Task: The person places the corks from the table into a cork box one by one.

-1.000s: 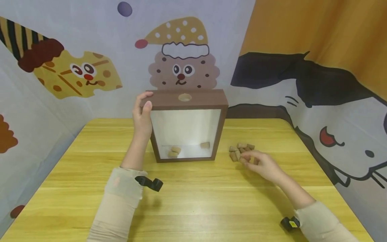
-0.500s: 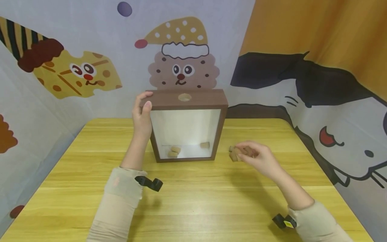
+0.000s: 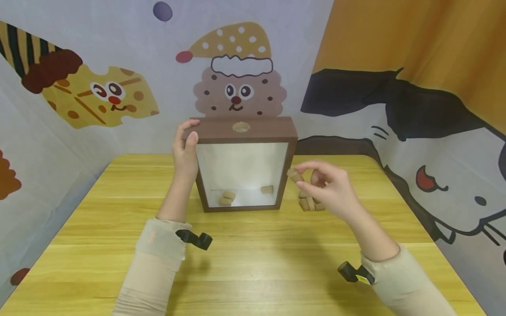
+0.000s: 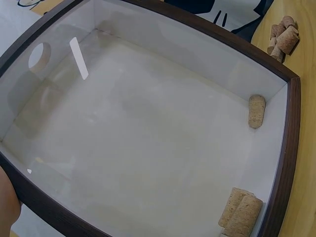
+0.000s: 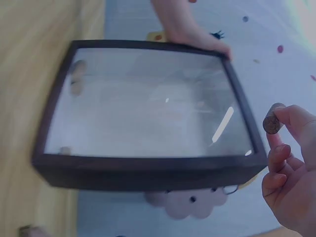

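A brown-framed box (image 3: 293, 131) with a clear front and a round hole (image 3: 241, 127) in its top stands upright on the table. My left hand (image 3: 186, 153) grips its upper left corner, thumb in front and fingers over the top. Between the thumb and fingertips of my right hand (image 3: 332, 188) is a cork (image 3: 295, 175), raised off the table beside the box's right side. The right wrist view shows that cork (image 5: 272, 119) end-on. Inside the box lie two corks (image 4: 243, 215) side by side and a single cork (image 4: 256, 111) apart from them.
A small pile of corks (image 3: 310, 203) lies on the wooden table (image 3: 253, 263) to the right of the box, partly behind my right hand. A cartoon-printed cloth (image 3: 166, 79) hangs close behind the table's far edge.
My right hand has lifted a cork from the pile and carried it up and left toward the box. The left hand and the box have stayed in place.
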Action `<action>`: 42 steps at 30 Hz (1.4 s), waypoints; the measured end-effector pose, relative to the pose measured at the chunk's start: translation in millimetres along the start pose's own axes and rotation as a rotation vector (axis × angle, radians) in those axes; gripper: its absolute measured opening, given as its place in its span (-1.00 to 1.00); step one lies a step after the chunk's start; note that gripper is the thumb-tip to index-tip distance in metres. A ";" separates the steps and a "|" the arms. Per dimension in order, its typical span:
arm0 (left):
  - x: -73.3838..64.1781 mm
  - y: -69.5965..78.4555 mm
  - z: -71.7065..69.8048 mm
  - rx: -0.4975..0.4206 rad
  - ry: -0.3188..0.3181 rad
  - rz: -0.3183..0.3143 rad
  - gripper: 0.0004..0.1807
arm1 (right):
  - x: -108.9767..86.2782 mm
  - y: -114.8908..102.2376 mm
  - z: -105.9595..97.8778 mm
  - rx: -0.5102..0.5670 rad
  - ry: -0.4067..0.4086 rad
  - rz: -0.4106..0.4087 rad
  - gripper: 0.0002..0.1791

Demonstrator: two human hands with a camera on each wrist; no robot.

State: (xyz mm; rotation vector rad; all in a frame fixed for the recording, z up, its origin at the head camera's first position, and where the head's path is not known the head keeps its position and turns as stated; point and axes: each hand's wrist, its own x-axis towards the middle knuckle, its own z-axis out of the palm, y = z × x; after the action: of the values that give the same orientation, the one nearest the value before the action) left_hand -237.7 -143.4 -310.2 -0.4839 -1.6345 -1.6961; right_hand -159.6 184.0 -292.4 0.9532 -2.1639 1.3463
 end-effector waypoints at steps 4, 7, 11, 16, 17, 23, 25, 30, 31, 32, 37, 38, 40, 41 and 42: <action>0.3 0.1 0.1 -0.006 0.003 -0.013 -0.25 | 20.4 -14.0 2.9 0.020 0.013 -0.046 -0.61; 0.3 1.1 0.1 -0.006 0.005 -0.028 -0.29 | 35.0 -22.9 5.2 0.028 0.020 -0.050 -0.62; -1.4 12.2 1.9 0.006 -0.002 -0.043 -0.36 | 52.5 -30.3 10.0 0.058 0.041 -0.056 -0.61; -5.3 35.0 6.5 0.024 -0.011 -0.065 -0.41 | 74.2 -35.3 17.1 0.107 0.057 -0.043 -0.64; -5.8 38.2 7.2 0.024 -0.011 -0.071 -0.40 | 78.5 -36.4 18.4 0.116 0.060 -0.039 -0.65; -5.9 41.0 8.1 0.023 -0.012 -0.059 -0.34 | 103.0 -37.9 26.9 0.130 0.065 -0.032 -0.66; -5.7 40.5 8.0 0.023 -0.011 -0.047 -0.31 | 110.2 -37.3 30.7 0.129 0.056 -0.011 -0.67; -5.8 39.0 8.1 0.026 -0.011 -0.032 -0.32 | 126.3 -33.8 39.7 0.101 0.020 0.064 -0.67; -6.0 38.7 8.0 0.025 -0.012 -0.030 -0.31 | 129.3 -32.9 41.3 0.090 0.013 0.078 -0.67; -6.1 38.5 7.9 0.025 -0.011 -0.033 -0.31 | 132.0 -32.2 42.8 0.081 0.006 0.086 -0.68; -6.7 38.1 7.8 0.022 -0.007 -0.047 -0.28 | 142.9 -27.6 48.9 0.042 -0.029 0.125 -0.69; -6.6 38.1 7.7 0.024 -0.006 -0.053 -0.28 | 144.6 -26.9 49.9 0.040 -0.037 0.132 -0.69; -6.7 38.4 7.5 0.020 -0.005 -0.053 -0.26 | 147.6 -25.3 51.6 0.038 -0.055 0.142 -0.70; -6.7 38.5 7.3 0.022 -0.005 -0.056 -0.27 | 148.8 -24.9 52.3 0.033 -0.066 0.152 -0.70; -6.5 38.4 7.2 0.021 -0.004 -0.056 -0.27 | 149.8 -24.6 52.9 0.029 -0.078 0.158 -0.70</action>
State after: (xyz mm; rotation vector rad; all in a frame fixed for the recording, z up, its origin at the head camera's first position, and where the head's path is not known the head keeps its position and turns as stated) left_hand -207.5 -132.5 -287.0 -0.4349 -1.6811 -1.7182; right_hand -242.8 79.7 -202.7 0.8748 -2.3263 1.4389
